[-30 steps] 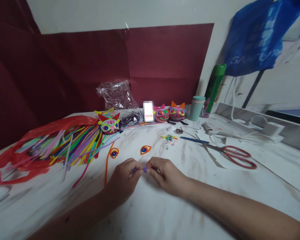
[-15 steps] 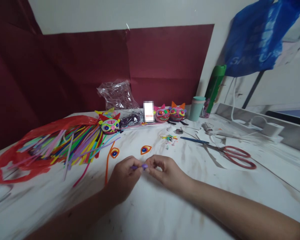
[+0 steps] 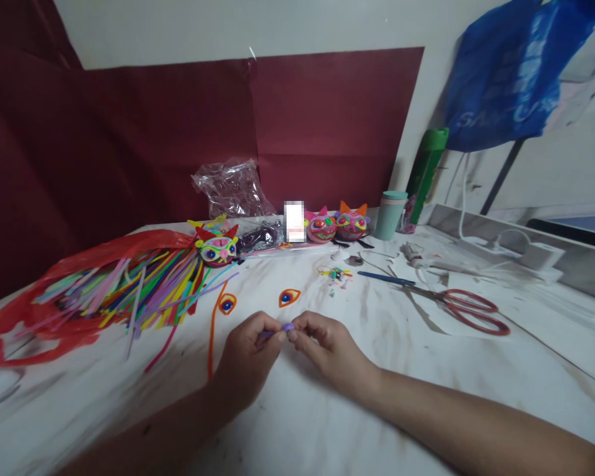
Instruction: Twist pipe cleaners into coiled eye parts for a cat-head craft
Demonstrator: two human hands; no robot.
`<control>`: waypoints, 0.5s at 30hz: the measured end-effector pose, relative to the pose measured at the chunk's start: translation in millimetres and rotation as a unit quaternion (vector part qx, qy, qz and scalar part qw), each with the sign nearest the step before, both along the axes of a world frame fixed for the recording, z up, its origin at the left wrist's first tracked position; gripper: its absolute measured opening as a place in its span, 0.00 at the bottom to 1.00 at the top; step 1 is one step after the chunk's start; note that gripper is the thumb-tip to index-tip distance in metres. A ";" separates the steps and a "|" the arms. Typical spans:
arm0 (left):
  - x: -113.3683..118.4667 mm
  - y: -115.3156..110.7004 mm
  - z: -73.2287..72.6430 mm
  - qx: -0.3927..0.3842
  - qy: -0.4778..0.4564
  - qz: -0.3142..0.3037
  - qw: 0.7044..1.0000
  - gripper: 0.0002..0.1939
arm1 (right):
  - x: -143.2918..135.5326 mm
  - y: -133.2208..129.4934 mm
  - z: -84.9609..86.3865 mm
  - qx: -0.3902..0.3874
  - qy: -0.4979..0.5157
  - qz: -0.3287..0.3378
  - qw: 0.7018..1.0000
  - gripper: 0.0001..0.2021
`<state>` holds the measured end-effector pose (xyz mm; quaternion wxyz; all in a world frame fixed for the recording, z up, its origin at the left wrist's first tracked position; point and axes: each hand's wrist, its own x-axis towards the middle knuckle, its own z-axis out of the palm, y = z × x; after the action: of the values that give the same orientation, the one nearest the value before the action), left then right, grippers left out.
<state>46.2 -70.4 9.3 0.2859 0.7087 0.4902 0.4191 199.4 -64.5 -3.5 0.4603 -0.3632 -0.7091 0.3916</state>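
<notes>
Purple piece [image 3: 288, 327] sits between my left hand [image 3: 250, 350] and right hand [image 3: 330, 344], pinched by both (surface's [image 3: 302, 430] far edge well beyond).

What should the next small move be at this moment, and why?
Probably a gentle press by the right hand on the rounded end of the purple strip, while the left hand steadies it: that end sits between both hands' fingertips, and more purple shows within the left grip.

Through the head view I see the left hand [image 3: 252, 355] and right hand [image 3: 336, 350] pinching a purple piece [image 3: 288, 327], with an orange-rimmed eye [image 3: 289, 298] just beyond and scissors [image 3: 442, 297] rightward.
</notes>
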 end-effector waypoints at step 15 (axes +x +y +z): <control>-8.2 9.3 9.0 0.012 0.144 -0.067 0.987 0.06 | 11.0 8.7 8.4 0.081 -0.149 0.047 0.984 0.08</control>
<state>38.0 -61.1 18.3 0.2310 0.7964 0.4726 0.2985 210.4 -55.7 4.9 0.3584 -0.3453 -0.8153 0.2959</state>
